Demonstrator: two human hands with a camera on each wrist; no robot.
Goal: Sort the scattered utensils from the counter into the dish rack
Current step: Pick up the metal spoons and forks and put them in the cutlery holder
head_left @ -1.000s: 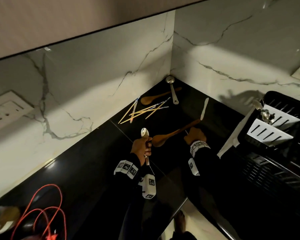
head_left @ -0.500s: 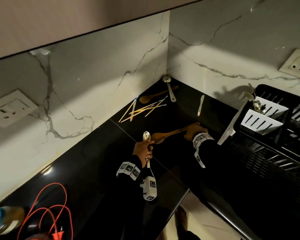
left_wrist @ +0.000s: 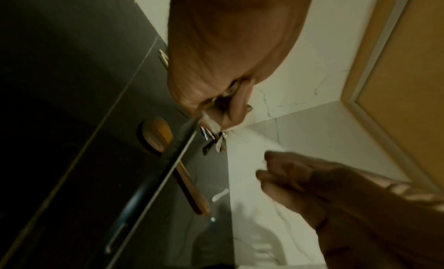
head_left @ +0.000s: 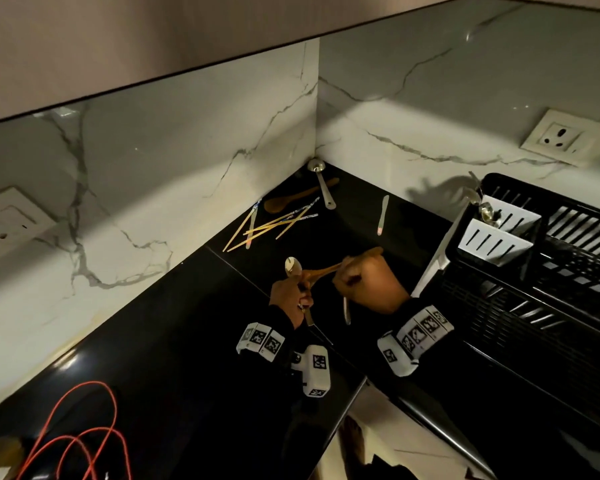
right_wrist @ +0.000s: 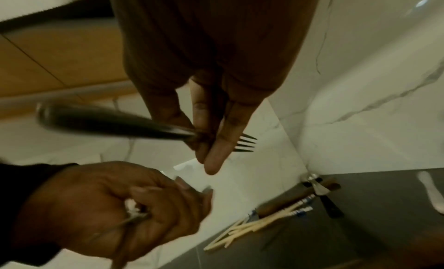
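My left hand [head_left: 300,299] grips a metal spoon [head_left: 292,266] by its handle, bowl up, above the black counter [head_left: 153,341]; the dark handle [left_wrist: 168,168] shows in the left wrist view. Close to its right, my right hand [head_left: 352,280] pinches a fork [right_wrist: 245,145], whose handle [head_left: 346,310] hangs below the fingers. A wooden spoon [head_left: 326,270] lies on the counter between and under both hands. Chopsticks [head_left: 267,226], a second wooden spoon [head_left: 291,202], a metal ladle [head_left: 321,183] and a white knife [head_left: 382,216] lie in the corner. The black dish rack [head_left: 568,282] stands at the right.
White cutlery holders [head_left: 492,242] on the rack's near end hold a few metal spoons [head_left: 485,209]. A red cable [head_left: 84,438] lies at the counter's lower left. Marble walls meet behind the utensils, with sockets [head_left: 561,136] on them. The counter edge [head_left: 347,400] runs below my wrists.
My right hand has risen from the counter beside the wooden spoon's handle, now holding a fork, and come closer to the left hand. The left hand keeps its spoon.
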